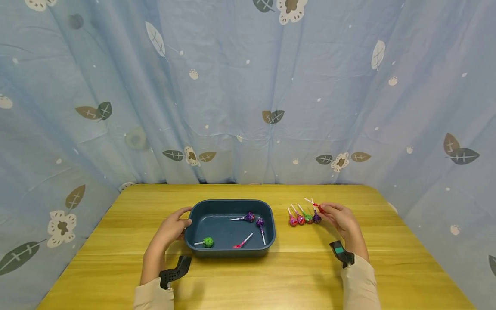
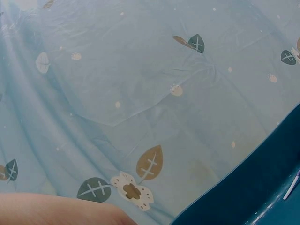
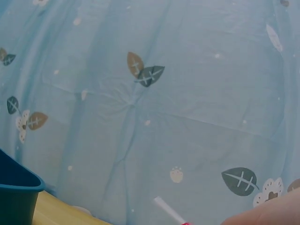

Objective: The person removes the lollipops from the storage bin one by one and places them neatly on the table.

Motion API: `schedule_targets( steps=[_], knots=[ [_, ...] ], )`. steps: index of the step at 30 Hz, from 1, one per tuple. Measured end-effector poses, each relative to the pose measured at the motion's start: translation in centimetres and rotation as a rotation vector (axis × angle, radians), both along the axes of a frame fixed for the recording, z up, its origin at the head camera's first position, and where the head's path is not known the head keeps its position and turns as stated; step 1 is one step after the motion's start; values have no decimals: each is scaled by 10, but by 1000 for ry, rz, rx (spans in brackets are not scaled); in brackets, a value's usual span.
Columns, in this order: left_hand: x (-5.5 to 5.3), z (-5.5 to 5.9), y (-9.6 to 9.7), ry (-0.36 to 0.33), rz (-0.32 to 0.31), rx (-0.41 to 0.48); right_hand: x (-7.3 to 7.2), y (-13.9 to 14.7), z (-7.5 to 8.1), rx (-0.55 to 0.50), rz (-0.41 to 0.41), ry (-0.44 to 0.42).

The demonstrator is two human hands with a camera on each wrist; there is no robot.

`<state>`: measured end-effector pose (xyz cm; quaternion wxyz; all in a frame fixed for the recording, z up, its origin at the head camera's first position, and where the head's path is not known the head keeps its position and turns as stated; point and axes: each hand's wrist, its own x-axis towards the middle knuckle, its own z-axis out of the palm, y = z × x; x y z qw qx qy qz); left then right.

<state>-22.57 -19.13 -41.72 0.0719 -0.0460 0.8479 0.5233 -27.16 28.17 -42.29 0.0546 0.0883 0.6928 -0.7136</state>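
Beige sleeves [image 1: 361, 284] lie nearest, each wrist wearing a small black device [image 1: 176, 272]. Beyond its cuff, the right hand [image 1: 342, 218] pinches a red-wrapped lollipop [image 1: 320, 208] between thumb and fingers; its white stick points up and away to the hand's left, and its head is mostly hidden. Just left of that hand, a purple lollipop [image 1: 317, 218] ends a row with one green and two pink lollipops [image 1: 296, 221], sticks pointing away.

The left hand [image 1: 172, 229] grips the near-left side of a dark blue tray [image 1: 230, 254], thumb over the rim. To this hand's right, inside, lie four more: green, pink and two purple.

A light, firm pinch should serve best; since the held stick appears to cross the purple one's, lifting straight up seems safer than dragging sideways. A steady left hand should stop the tray sliding.

Beneath both hands is a yellow wood-grain table [image 1: 302, 275]. Beyond them hangs a pale blue curtain [image 1: 232, 86] printed with leaves, flowers and pawprints.
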Motion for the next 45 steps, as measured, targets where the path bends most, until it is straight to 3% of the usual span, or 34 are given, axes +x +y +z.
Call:
schedule_targets(
  steps=[13, 25, 32, 45],
  knots=[
    [1, -1, 0, 0, -3, -19, 5, 6, -8, 42, -60, -55],
    [0, 0, 0, 0, -6, -9, 4, 8, -24, 35, -205, -79],
    [1, 1, 0, 4, -3, -21, -3, 3, -36, 176, -260, -62],
    [1, 1, 0, 10, -6, -12, -5, -3, -42, 393, -293, 24]
  ],
)
